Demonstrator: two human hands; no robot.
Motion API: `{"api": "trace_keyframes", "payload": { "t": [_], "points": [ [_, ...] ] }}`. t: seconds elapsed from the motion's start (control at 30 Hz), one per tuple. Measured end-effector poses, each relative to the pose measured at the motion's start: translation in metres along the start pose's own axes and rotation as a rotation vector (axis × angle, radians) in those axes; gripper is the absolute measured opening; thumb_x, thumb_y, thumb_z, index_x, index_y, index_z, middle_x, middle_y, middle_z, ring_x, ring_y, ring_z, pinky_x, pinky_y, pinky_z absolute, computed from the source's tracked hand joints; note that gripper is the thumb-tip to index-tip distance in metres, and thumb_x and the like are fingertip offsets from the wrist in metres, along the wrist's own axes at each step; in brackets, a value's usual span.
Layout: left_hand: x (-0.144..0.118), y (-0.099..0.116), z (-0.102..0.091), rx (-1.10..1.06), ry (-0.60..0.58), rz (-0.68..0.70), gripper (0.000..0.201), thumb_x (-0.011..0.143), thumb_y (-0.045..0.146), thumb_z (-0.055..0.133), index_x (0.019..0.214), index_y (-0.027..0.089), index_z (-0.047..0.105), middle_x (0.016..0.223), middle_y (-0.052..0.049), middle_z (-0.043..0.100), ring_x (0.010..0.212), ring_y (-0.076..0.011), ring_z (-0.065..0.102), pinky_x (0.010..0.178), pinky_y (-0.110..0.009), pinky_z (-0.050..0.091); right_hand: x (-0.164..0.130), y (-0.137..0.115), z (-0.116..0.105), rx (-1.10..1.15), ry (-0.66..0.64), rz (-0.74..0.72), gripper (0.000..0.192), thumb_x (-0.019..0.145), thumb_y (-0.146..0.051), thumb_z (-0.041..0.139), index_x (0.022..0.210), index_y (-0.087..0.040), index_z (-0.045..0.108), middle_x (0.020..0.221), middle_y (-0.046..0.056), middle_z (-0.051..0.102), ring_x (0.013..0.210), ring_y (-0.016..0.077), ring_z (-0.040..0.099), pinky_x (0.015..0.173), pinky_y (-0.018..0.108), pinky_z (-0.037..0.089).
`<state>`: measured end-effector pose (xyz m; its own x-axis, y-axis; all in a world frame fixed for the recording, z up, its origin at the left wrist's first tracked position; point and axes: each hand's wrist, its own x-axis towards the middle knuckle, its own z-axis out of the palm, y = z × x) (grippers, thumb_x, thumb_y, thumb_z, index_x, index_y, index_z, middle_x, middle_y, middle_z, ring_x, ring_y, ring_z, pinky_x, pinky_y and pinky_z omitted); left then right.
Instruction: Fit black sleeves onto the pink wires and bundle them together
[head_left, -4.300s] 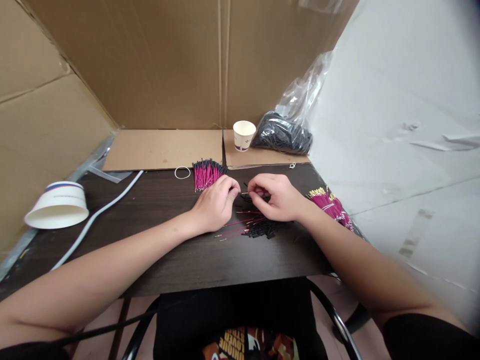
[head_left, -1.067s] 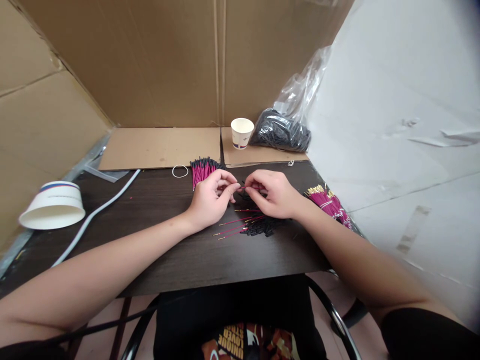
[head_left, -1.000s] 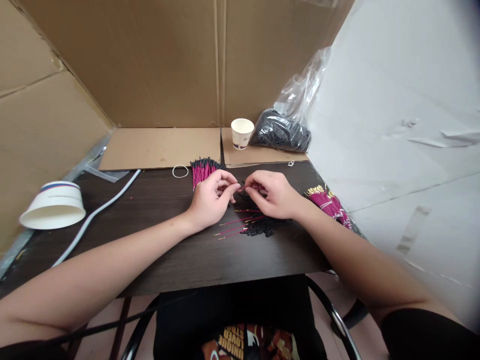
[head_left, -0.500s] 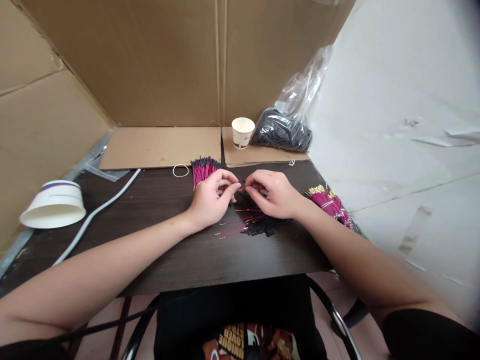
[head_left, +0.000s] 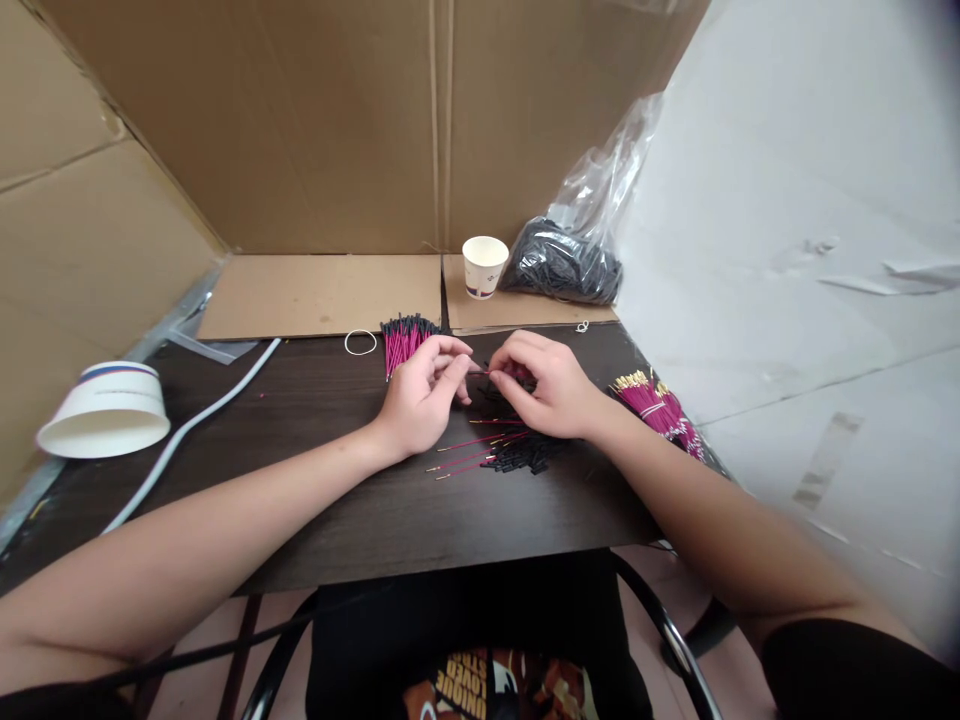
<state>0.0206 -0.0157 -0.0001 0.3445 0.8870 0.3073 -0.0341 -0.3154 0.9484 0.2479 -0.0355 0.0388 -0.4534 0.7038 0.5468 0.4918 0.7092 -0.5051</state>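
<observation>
My left hand [head_left: 424,392] and my right hand [head_left: 551,385] are both closed in a pinch, fingertips a short gap apart above the dark table. A thin magenta wire [head_left: 485,373] bridges the gap, with a dark sleeve on its left part by the left fingertips. My right fingertips grip the wire; its far end is hidden in that hand. Below the hands lie several loose magenta wires [head_left: 466,463] with gold tips, next to a heap of short black sleeves [head_left: 521,455]. Behind my left hand stands a bunch of sleeved magenta wires [head_left: 403,345].
A bundle of gold-tipped wires [head_left: 652,405] lies at the right by the white wall. At the back are a paper cup [head_left: 484,268] and a clear bag of black sleeves [head_left: 562,262]. A second cup [head_left: 109,410], a pale cable [head_left: 191,425] and a white rubber band [head_left: 361,343] lie left.
My left fingertips have shifted slightly left, away from the right ones, so more of the wire and dark sleeve shows between them. My right hand stays nearly in place.
</observation>
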Motion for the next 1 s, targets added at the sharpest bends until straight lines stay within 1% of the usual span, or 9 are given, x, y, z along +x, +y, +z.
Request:
{"api": "trace_keyframes", "payload": {
  "t": [0.1, 0.2, 0.3, 0.47, 0.6, 0.7, 0.83, 0.9, 1.0],
  "points": [
    [0.001, 0.000, -0.002, -0.030, 0.002, -0.016, 0.025, 0.113, 0.042, 0.060, 0.121, 0.019, 0.065, 0.101, -0.009, 0.078, 0.071, -0.0150, 0.071, 0.072, -0.032, 0.066, 0.000, -0.002, 0.000, 0.013, 0.075, 0.059, 0.008, 0.104, -0.019, 0.065, 0.098, -0.021, 0.069, 0.097, 0.006, 0.064, 0.088, 0.0214, 0.060, 0.080, 0.037, 0.051],
    [0.001, 0.002, -0.001, -0.026, 0.000, -0.040, 0.020, 0.108, 0.036, 0.066, 0.116, 0.018, 0.067, 0.100, -0.009, 0.078, 0.068, -0.0143, 0.068, 0.066, -0.031, 0.064, 0.000, 0.000, 0.001, 0.081, 0.110, 0.142, 0.009, 0.106, -0.023, 0.067, 0.098, -0.021, 0.071, 0.090, 0.003, 0.064, 0.082, 0.0190, 0.058, 0.077, 0.035, 0.050],
    [-0.001, 0.003, 0.001, 0.020, -0.034, -0.058, 0.020, 0.101, 0.032, 0.073, 0.115, 0.017, 0.072, 0.101, -0.010, 0.080, 0.072, -0.0163, 0.070, 0.062, -0.028, 0.061, 0.000, 0.003, 0.005, 0.230, 0.104, 0.245, 0.014, 0.108, -0.031, 0.067, 0.099, -0.020, 0.071, 0.088, 0.002, 0.070, 0.079, 0.0169, 0.060, 0.076, 0.033, 0.050],
    [-0.003, 0.004, 0.001, 0.182, -0.122, -0.020, 0.025, 0.101, 0.039, 0.076, 0.110, 0.017, 0.081, 0.091, -0.008, 0.081, 0.069, -0.0173, 0.069, 0.062, -0.029, 0.057, 0.000, 0.006, 0.013, 0.502, 0.055, 0.373, 0.026, 0.108, -0.044, 0.068, 0.101, -0.019, 0.071, 0.091, 0.004, 0.074, 0.078, 0.0154, 0.062, 0.072, 0.031, 0.052],
    [-0.003, 0.006, 0.001, 0.256, -0.153, 0.032, 0.025, 0.103, 0.041, 0.074, 0.102, 0.018, 0.084, 0.086, -0.007, 0.081, 0.065, -0.0166, 0.067, 0.061, -0.029, 0.054, 0.000, 0.006, 0.015, 0.635, 0.032, 0.424, 0.033, 0.106, -0.051, 0.072, 0.103, -0.018, 0.072, 0.089, 0.004, 0.074, 0.071, 0.0129, 0.059, 0.068, 0.030, 0.053],
    [-0.003, 0.009, 0.001, 0.305, -0.152, 0.065, 0.025, 0.104, 0.039, 0.072, 0.096, 0.019, 0.084, 0.081, -0.005, 0.080, 0.063, -0.0157, 0.063, 0.059, -0.029, 0.049, 0.000, 0.007, 0.016, 0.670, 0.041, 0.438, 0.032, 0.105, -0.050, 0.073, 0.103, -0.018, 0.073, 0.088, 0.003, 0.075, 0.067, 0.0120, 0.058, 0.066, 0.029, 0.053],
    [-0.001, 0.012, -0.003, 0.353, -0.119, 0.092, 0.026, 0.105, 0.039, 0.070, 0.091, 0.019, 0.080, 0.076, -0.004, 0.076, 0.060, -0.0152, 0.059, 0.058, -0.028, 0.046, -0.001, 0.011, 0.017, 0.592, 0.043, 0.431, 0.026, 0.106, -0.044, 0.070, 0.110, -0.018, 0.075, 0.095, 0.005, 0.079, 0.070, 0.0140, 0.063, 0.067, 0.030, 0.054],
    [0.003, 0.012, -0.008, 0.425, -0.059, 0.136, 0.028, 0.105, 0.039, 0.069, 0.085, 0.020, 0.074, 0.069, -0.001, 0.069, 0.058, -0.0145, 0.054, 0.057, -0.028, 0.042, -0.003, 0.012, 0.017, 0.425, 0.056, 0.379, 0.020, 0.107, -0.035, 0.067, 0.114, -0.018, 0.075, 0.099, 0.007, 0.080, 0.077, 0.0167, 0.067, 0.071, 0.033, 0.056],
    [0.013, 0.012, -0.021, 0.599, 0.078, 0.219, 0.030, 0.103, 0.034, 0.067, 0.077, 0.021, 0.064, 0.063, 0.001, 0.059, 0.057, -0.0148, 0.049, 0.060, -0.030, 0.039, -0.005, 0.013, 0.015, 0.078, 0.034, 0.199, 0.014, 0.105, -0.020, 0.063, 0.115, -0.019, 0.073, 0.104, 0.010, 0.079, 0.088, 0.0218, 0.070, 0.082, 0.039, 0.057]
  ]
}}
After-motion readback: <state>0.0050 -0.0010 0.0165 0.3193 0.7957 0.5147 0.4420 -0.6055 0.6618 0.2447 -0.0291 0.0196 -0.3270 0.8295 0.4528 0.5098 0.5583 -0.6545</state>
